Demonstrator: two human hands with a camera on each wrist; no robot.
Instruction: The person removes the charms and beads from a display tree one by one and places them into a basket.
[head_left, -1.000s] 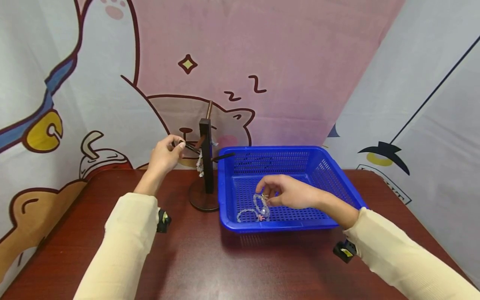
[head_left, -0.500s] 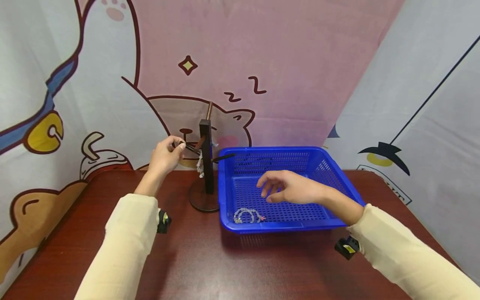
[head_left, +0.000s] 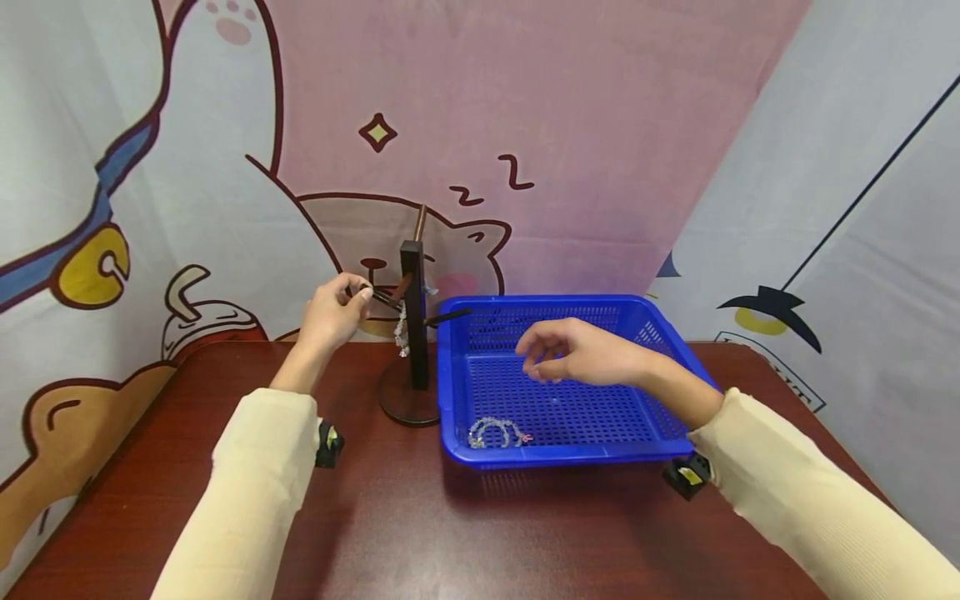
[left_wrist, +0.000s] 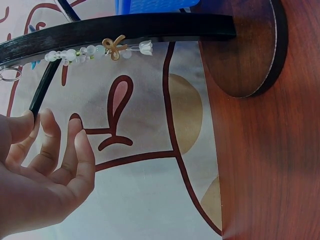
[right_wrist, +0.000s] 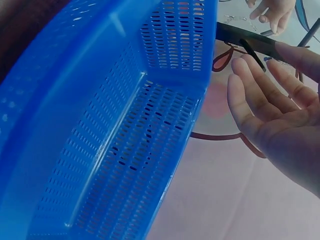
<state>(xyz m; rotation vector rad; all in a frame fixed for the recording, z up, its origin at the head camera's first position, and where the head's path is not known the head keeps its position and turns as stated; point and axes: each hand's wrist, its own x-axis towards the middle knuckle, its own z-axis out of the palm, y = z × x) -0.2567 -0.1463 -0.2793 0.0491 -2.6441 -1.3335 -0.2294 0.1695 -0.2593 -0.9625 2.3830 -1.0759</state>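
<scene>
My left hand (head_left: 335,310) pinches the end of a thin dark peg (left_wrist: 46,86) that sticks out from a black upright stand (head_left: 415,342). On the stand's left side hangs a bracelet (left_wrist: 82,53) of clear and white beads, with a gold bow and a white flower charm. My right hand (head_left: 583,353) hovers over the blue basket (head_left: 555,452), fingers loosely bent and nothing between them. Inside the basket, at its near left corner, lie clear beaded bracelets (head_left: 491,432) with a small pink bow.
The stand's round base (left_wrist: 250,50) rests on the reddish-brown table (head_left: 390,517), just left of the basket. Another dark peg (head_left: 447,316) reaches over the basket's left rim. A cartoon-printed cloth (head_left: 600,150) hangs behind.
My right hand has let go of a clear bracelet, which dropped beside the other at the basket's near left corner, and has risen away. My left hand keeps its place on the peg.
</scene>
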